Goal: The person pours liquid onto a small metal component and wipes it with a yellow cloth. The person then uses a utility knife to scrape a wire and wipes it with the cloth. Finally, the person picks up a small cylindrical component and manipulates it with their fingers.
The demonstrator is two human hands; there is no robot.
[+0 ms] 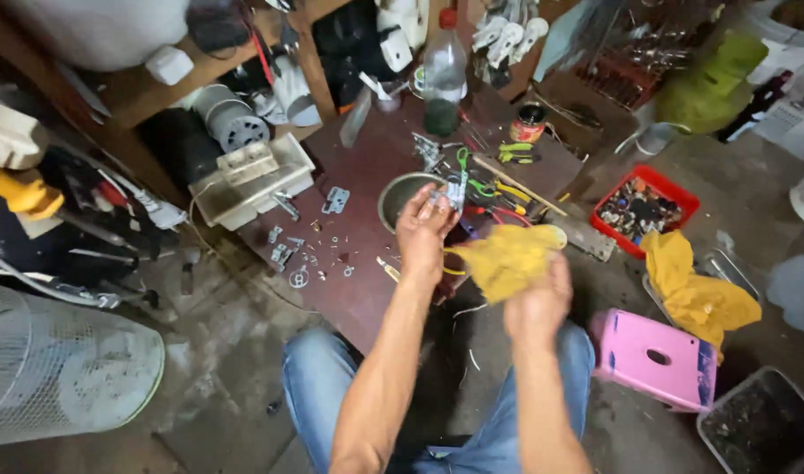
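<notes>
The person sits over a low dark brown wooden desk (367,167) with a round grey metal bowl (400,195) near its middle. Just in front of the bowl, the left hand (422,233) is closed around a small shiny metal part (448,195), pinched up at the fingertips. To the right of the bowl, the right hand (535,303) is closed on a crumpled yellow cloth (506,259), and the cloth sits just beside the part. It looks like a wiping job to me. To do it well, the left grip should stay tight so the little part does not drop among the tiny screws and bits (310,250) left of the bowl (they would be hard to tell apart). A clean fold of cloth should press all round the part. Farther right of the bowl sits a red plastic tray (683,195) of small pieces, and nearer the person a pink plastic stool (652,355).
</notes>
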